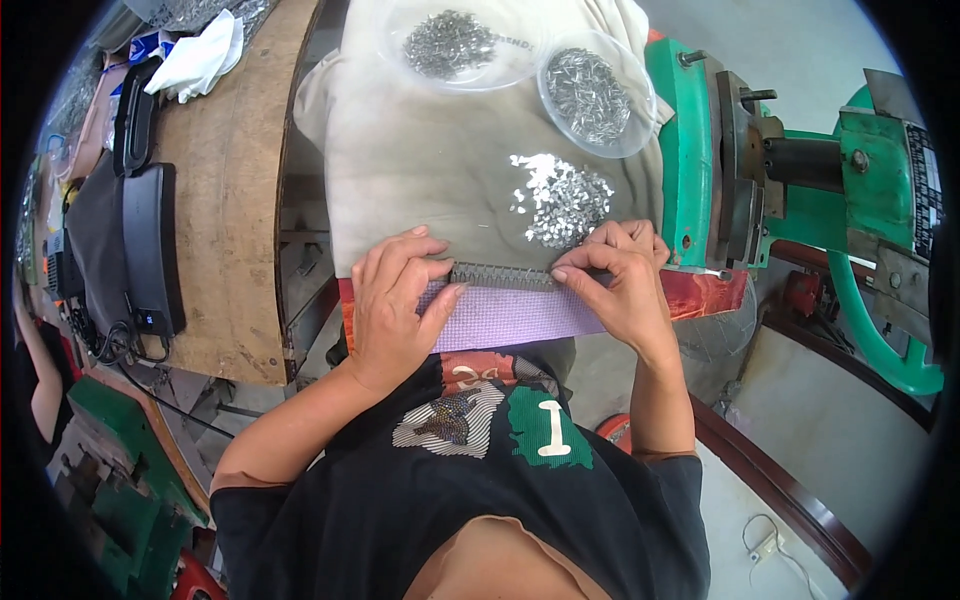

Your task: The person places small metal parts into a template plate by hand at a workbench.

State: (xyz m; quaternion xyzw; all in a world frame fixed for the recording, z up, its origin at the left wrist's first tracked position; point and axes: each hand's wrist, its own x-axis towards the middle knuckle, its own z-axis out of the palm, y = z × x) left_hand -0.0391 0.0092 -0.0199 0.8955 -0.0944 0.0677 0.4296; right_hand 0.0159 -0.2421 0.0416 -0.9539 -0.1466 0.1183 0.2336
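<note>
A narrow dark metal strip (505,275) with a row of evenly spaced slots or teeth lies crosswise in front of me, at the far edge of a lilac woven mat (510,318). My left hand (398,295) has its thumb and fingers closed around the strip's left end. At the right end, my right hand (622,278) pinches thumb and forefinger together against the strip; anything small between the tips is hidden. Just beyond the right hand is a loose pile of small shiny metal pieces (565,203). One thin sliver lies alone on the beige cloth (420,170).
Two clear plastic bowls hold small metal parts: one bowl (510,75) at the back, another bowl (648,110) right of it. A green machine (685,150) borders the cloth on the right. Left stands a wooden table (235,220) with a black device (150,250); another person's arm (42,375) shows far left.
</note>
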